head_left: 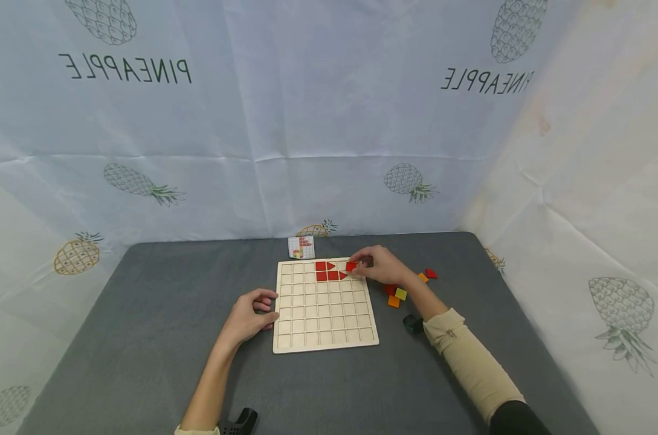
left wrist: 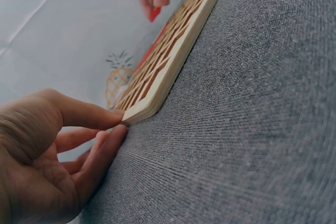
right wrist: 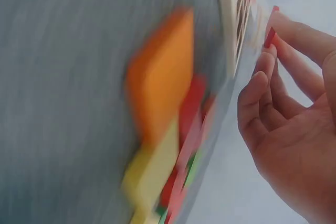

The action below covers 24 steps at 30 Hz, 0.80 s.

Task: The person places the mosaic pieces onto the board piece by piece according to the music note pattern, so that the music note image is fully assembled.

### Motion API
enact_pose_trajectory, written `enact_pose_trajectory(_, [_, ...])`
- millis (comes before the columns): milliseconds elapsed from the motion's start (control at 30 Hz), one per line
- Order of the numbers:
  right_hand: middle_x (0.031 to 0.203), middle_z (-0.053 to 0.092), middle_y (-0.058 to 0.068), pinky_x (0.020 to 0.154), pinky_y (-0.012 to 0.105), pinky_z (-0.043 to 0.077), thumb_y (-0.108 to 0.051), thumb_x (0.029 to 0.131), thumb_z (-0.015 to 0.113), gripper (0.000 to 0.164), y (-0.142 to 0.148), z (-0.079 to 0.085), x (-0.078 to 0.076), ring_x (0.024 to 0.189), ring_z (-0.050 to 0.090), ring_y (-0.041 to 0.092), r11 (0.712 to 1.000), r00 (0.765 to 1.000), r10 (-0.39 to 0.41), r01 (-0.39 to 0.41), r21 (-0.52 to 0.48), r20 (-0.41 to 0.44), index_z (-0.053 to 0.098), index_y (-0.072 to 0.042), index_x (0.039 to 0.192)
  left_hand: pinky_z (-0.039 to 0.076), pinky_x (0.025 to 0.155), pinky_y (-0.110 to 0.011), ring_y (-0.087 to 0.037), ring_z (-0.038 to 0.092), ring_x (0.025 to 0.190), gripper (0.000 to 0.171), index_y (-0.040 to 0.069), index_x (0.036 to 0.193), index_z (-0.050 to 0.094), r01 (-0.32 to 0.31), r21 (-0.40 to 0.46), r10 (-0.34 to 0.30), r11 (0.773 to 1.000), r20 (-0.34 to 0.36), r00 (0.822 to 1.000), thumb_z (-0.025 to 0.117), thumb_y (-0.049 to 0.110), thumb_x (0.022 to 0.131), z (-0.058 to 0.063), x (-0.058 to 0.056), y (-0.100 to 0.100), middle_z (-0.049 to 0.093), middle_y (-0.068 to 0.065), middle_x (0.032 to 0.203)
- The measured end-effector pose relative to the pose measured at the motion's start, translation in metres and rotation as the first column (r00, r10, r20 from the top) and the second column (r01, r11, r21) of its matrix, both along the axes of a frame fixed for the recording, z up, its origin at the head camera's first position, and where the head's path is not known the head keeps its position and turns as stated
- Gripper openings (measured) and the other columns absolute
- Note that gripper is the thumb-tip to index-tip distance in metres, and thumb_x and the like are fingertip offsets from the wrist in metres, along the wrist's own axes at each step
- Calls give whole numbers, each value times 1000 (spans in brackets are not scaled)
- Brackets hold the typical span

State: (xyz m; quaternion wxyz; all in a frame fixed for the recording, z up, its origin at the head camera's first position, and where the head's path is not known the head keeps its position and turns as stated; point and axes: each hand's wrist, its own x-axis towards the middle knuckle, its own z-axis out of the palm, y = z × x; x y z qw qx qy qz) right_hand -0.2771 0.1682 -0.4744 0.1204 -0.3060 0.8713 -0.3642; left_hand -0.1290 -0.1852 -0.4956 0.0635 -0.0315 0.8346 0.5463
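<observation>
A wooden grid board lies flat on the grey table. My left hand is at its left edge; in the left wrist view that hand grips the board's edge between thumb and fingers. Over the board's far right corner, my right hand pinches a red square tile. The same tile stands tilted between thumb and fingertips in the right wrist view. Several red square and triangular tiles sit in the board's upper cells.
Beyond the board lies a small printed pattern card. Loose orange tiles, a yellow tile and red tiles lie right of the board, partly under the right forearm. A patterned cloth hangs behind the table.
</observation>
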Motion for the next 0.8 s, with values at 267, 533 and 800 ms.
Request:
enact_pose_trajectory(267, [113,78,12,79,22,55,-19,99,81,30,-43,-3,11,87,64,8,989,990,139,-138,44,-7,78,-3,125,66,68,-29,-22,61,94,41,-4,132,69,0,7,0,1000,6,1000,78,-5,91,1,0,-1,61,-20,115])
enact_pose_trajectory(533, [107,76,7,80,21,54,-17,99,80,24,-66,-5,20,84,58,6,975,981,193,-189,118,-25,80,-6,121,66,68,-29,-21,60,94,41,-4,132,69,5,18,-5,1000,10,1000,77,-5,92,-1,-1,-3,60,-19,115])
enact_pose_trajectory(800, [103,75,6,77,21,52,-14,98,81,23,-73,-5,24,82,57,7,978,984,176,-170,120,-39,80,-6,120,66,68,-29,-22,61,94,41,-4,132,69,2,15,-2,1000,5,1000,77,-6,91,-1,0,-2,60,-20,114])
